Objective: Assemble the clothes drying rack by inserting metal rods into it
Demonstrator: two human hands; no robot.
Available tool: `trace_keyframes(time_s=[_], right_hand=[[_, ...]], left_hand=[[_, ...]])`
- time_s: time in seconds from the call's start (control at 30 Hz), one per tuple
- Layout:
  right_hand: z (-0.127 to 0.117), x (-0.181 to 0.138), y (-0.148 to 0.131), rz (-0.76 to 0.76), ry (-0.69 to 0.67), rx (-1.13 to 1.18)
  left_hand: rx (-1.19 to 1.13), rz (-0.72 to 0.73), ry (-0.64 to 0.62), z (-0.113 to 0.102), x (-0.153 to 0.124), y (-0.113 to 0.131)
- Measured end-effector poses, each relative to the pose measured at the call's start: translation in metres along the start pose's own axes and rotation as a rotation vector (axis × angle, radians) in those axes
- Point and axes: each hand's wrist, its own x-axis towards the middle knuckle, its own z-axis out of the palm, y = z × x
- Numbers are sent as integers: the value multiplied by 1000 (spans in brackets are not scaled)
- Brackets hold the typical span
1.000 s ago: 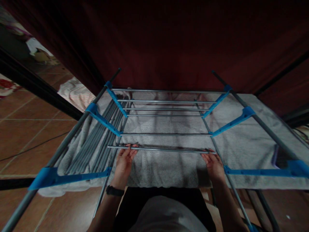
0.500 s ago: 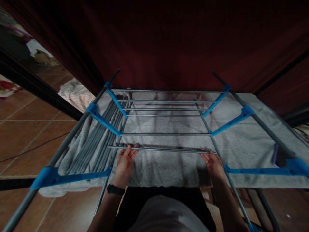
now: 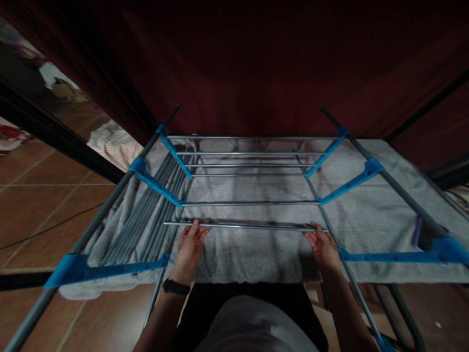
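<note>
A thin grey metal rod (image 3: 252,226) lies crosswise in front of me, held near both ends. My left hand (image 3: 190,240) pinches it a little in from its left tip, and my right hand (image 3: 321,243) grips it close to the right tip. Around it stands a rack frame of grey tubes with blue plastic brackets (image 3: 157,183). Several rods, such as the nearest fitted crossbar (image 3: 252,203), span between the left and right brackets beyond my hands. The held rod's left tip reaches over the left inner tube; its right tip is by the right inner tube.
Several loose grey rods (image 3: 146,215) lie in a bundle on the left of the grey blanket (image 3: 252,254). A dark purple-edged object (image 3: 425,234) rests at the right. Behind hangs a dark red curtain (image 3: 242,73). Tiled floor (image 3: 44,210) shows at the left.
Almost nothing differs; the view has shifted very slightly. Both hands keep hold of the rod in nearly the same place.
</note>
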Motion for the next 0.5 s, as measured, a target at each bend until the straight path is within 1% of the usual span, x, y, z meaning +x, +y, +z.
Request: trace_keyframes(time_s=[0.13, 0.3, 0.5], right_hand=[[2, -2, -1, 28, 26, 28], [3, -3, -2, 46, 20, 59], [0, -2, -2, 48, -41, 68]], left_hand=[[6, -21, -29, -3, 1, 1], [12, -43, -68, -4, 1, 3], [19, -30, -51, -5, 2, 1]])
